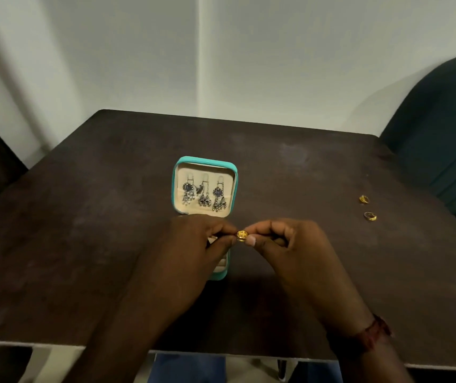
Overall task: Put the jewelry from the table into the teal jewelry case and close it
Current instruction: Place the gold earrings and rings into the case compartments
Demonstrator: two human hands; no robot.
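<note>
Both hands meet over the near middle of the counter (pixel 83 244), the left hand (pixel 193 244) and right hand (pixel 290 244) each pinching one gold ring (pixel 241 235) between thumb and fingertips (pixel 250 240). The other fingers of both hands are curled in. The ring's ornate top faces up toward the camera; how its band is turned cannot be told.

The ring is held in the air just right of the teal case (pixel 204 161), level with the near half. That half, the base (pixel 220 275), lies flat and is mostly hidden under the left hand, so its slots barely show. The lid (pixel 232 189) stands open at the far side, with three dangling earrings (pixel 203 193) hung on its cream lining.

From the fingers the base lies to the left and below, touching close, so the coming move looks like a short drop leftward. The left hand is nearer the base but covers it, and it probably has to lift clear first.

Two rings (pixel 364 199) lie well apart on the right of the counter, nearer the right hand. A dark green chair (pixel 442 147) stands at the far right corner.
</note>
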